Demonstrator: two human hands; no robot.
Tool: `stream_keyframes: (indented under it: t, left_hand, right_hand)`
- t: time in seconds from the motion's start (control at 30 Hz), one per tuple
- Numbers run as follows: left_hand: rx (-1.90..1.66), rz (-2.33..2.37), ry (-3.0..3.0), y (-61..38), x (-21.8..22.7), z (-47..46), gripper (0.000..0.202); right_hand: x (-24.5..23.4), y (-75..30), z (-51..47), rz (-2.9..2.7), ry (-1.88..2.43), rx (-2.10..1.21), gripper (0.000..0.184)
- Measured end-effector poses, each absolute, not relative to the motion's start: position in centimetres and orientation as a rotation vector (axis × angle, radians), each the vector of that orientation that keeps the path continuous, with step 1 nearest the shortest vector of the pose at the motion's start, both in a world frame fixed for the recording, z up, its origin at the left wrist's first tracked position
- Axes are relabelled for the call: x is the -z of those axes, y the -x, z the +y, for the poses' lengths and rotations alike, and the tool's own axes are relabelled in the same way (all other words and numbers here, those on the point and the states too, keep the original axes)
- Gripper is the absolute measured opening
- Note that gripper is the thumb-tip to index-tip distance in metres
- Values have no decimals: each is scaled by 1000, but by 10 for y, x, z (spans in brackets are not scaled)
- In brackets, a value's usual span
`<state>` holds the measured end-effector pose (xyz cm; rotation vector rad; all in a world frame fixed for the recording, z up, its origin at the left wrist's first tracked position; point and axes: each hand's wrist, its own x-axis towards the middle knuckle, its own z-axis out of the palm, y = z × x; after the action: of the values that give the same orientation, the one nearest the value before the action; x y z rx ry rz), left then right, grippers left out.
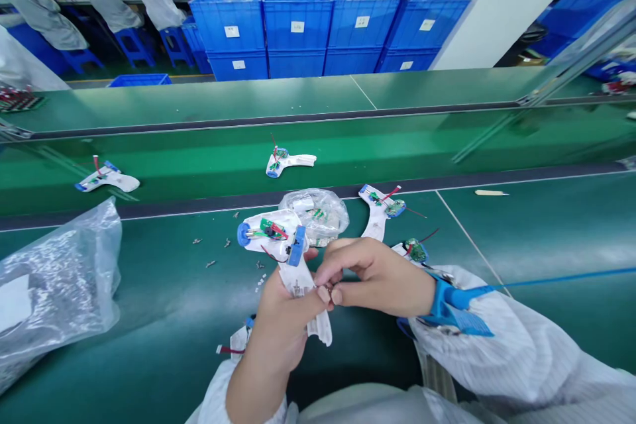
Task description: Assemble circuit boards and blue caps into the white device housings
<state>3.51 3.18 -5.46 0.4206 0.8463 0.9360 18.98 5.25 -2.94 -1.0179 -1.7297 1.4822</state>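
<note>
The left hand [278, 328] is closed around the grip of a white half-shell [271, 233], held above the bench [521, 238]. The shell's handle runs down toward the person, with its circuit-board head up and to the left. The right hand [380, 278], fingertips pinched narrow, meets the grip just beside the left thumb.

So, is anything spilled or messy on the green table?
Yes. Small loose bits lie scattered on the green mat, just left of the white shell that the left hand holds. They are spread apart, not gathered together.
</note>
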Motion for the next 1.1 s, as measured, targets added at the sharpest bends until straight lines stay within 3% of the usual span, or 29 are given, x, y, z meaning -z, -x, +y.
stream_keyframes:
  t: [0.2,0.5,0.73,0.87,1.03,1.1]
  left_hand:
    - [-906,804,-409,-35,53,31,51]
    - [-888,904,-341,-36,51,32,46]
    - [-876,888,-402,-33,54,35,56]
    - [-900,883,-418,-32,54,34,60]
    - [-946,908,-361,-34,47,32,59]
    - [-942,919,-385,-34,44,32,48]
  right_hand:
    - [27,-192,59,-1808,1019,-1559,12]
    - [28,-187,56,-1851,1201,-1336,9]
    - [29,-195,63,-1945,992,-1350,12]
    - [31,-194,63,-1970,894,-1191,6]
    - [28,-189,58,-1961,879,-1024,9]
    - [23,-190,58,-1938,931,-1025,10]
